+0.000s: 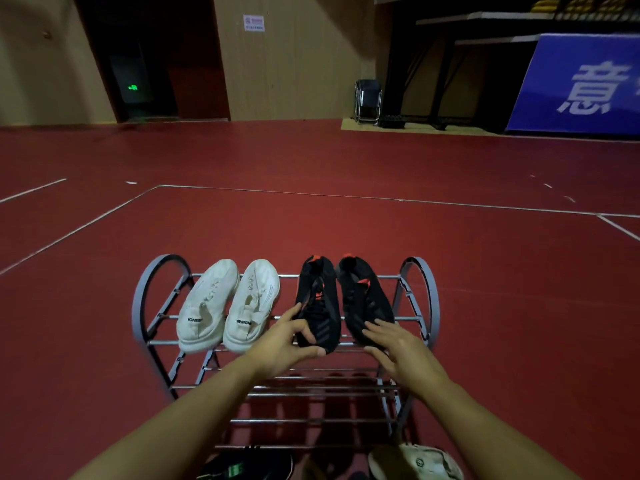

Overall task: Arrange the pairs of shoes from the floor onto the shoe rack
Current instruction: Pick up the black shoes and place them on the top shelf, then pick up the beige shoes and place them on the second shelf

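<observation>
White pair of shoes [227,304] sits on the shoe rack [162,299] top tier, just left of the left hand [284,344]; a dark shoe [247,467] and a pale shoe [415,462] lie on the floor below. Left fingers pinch the left black shoe [318,303]; right hand [401,351], fingers spread, touches the right black shoe [363,299]. Both run lengthwise away from the fingers, heels nearest.

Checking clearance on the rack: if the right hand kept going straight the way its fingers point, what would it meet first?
The right hand points up-left at the right black shoe; its fingertips seem already at the heel, so that shoe comes first.
</observation>
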`<act>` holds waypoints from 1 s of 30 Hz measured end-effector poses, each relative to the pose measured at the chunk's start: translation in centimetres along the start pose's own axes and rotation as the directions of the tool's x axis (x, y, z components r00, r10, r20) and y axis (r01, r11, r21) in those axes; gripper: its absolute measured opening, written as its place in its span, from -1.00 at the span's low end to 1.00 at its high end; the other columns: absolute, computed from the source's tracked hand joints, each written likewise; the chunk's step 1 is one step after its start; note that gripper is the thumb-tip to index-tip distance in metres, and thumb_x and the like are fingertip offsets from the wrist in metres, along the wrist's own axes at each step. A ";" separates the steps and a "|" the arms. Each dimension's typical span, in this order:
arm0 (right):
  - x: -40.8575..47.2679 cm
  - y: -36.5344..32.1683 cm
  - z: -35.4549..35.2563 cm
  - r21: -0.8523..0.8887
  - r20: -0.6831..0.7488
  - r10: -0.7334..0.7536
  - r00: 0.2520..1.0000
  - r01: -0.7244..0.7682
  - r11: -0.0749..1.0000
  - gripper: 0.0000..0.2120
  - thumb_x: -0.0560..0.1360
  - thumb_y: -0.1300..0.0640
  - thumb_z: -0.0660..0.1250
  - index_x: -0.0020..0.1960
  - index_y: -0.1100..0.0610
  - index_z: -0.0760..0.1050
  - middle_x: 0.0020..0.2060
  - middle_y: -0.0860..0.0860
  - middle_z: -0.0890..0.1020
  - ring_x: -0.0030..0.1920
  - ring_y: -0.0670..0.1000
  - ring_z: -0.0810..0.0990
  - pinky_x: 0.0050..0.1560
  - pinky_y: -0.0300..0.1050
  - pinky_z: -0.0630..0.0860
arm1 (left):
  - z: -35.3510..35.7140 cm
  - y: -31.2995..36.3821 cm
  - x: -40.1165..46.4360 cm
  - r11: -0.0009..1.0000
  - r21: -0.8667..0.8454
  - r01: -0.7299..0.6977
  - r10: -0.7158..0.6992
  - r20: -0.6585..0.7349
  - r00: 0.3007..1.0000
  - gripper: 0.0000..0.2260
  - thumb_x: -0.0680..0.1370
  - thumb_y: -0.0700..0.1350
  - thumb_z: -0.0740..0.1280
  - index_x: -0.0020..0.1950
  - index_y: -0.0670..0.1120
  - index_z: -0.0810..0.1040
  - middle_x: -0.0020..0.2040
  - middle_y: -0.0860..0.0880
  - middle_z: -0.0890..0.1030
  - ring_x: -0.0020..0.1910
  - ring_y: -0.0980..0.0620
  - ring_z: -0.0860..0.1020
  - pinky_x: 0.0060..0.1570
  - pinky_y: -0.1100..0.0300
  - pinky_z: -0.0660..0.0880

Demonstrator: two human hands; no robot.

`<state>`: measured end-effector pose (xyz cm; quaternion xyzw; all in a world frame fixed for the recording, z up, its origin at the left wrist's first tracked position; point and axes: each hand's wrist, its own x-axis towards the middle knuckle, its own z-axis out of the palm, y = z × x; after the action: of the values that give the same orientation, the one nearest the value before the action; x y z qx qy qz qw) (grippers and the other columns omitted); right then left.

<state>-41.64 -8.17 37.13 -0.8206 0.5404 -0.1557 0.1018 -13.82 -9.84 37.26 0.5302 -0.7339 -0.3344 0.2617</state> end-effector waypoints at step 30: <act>-7.5 -6.4 14.4 0.027 0.350 -0.088 0.933 0.084 0.996 -0.63 0.58 -0.22 0.12 0.26 -0.07 0.45 0.16 -0.10 0.53 0.18 -0.01 0.50 0.17 -0.11 0.42 | 2.0 -13.7 -14.6 0.908 0.419 -0.015 -0.047 0.139 0.989 -0.77 0.61 0.19 0.23 0.12 0.08 0.45 0.07 0.13 0.41 0.02 0.11 0.49 0.04 0.19 0.42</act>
<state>-33.63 1.24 24.79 -0.8574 0.4762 -0.0144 0.1945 -2.64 1.52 25.03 0.5540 -0.8013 -0.2092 0.0850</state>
